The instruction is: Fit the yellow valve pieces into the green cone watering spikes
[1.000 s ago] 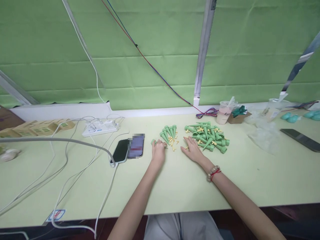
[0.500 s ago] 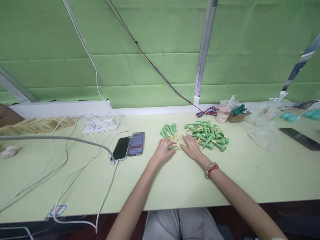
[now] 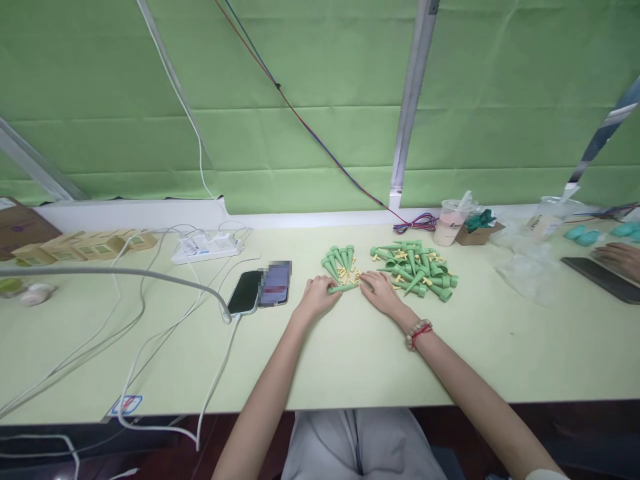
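Observation:
My left hand (image 3: pixel 316 295) grips a green cone-shaped spike (image 3: pixel 341 289) that lies sideways just above the table, tip pointing right. My right hand (image 3: pixel 381 292) rests flat-fingered on the table beside the spike's tip, touching small yellow parts (image 3: pixel 350 274). Behind my left hand stands a small row of green spikes (image 3: pixel 337 259). A bigger loose pile of green spikes and yellow parts (image 3: pixel 415 269) lies behind my right hand. A beaded bracelet with a red cord is on my right wrist.
Two phones (image 3: pixel 260 290) lie left of my hands, one on a white cable. A power strip (image 3: pixel 205 248) and small cardboard boxes (image 3: pixel 80 245) sit at the back left. A drink cup (image 3: pixel 450 225), plastic bags (image 3: pixel 525 263) and another person's hand (image 3: pixel 620 257) on a dark tablet are at the right.
My left hand has carried a green spike from the left toward my right hand, and both hands now meet in front of the small row of spikes. Another person's hand has appeared at the right edge.

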A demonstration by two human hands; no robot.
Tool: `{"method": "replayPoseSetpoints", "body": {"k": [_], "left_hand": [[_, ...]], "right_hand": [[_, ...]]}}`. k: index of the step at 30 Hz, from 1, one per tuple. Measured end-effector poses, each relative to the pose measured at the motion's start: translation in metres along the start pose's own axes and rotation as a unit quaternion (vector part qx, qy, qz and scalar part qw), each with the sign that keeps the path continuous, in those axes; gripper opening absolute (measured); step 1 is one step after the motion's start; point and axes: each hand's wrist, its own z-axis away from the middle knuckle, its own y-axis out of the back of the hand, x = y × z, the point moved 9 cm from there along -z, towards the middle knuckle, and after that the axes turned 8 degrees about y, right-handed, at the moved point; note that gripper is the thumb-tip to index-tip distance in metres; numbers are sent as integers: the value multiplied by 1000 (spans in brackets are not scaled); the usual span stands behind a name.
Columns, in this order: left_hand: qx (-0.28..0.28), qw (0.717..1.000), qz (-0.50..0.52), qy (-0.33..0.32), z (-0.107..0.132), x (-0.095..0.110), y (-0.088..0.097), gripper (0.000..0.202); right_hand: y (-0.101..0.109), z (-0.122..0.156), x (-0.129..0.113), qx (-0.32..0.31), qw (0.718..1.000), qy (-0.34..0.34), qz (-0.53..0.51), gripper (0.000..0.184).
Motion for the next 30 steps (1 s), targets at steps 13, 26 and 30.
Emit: {"method": "replayPoseSetpoints", "body": {"k": [13,26,30], "left_hand": [[49,899,426,85,-7,-8,10,50],[-30,684,716,137,-7,-6,-1,42],[-41,666,730,149,-9,-7,-4,35]], "right_hand": [[-3,-3,-17,-39,997,59,13,49],[12,0,-7,14,1000,14,-5,33],[9,1,-8,-8,999,25,-39,31]]}}
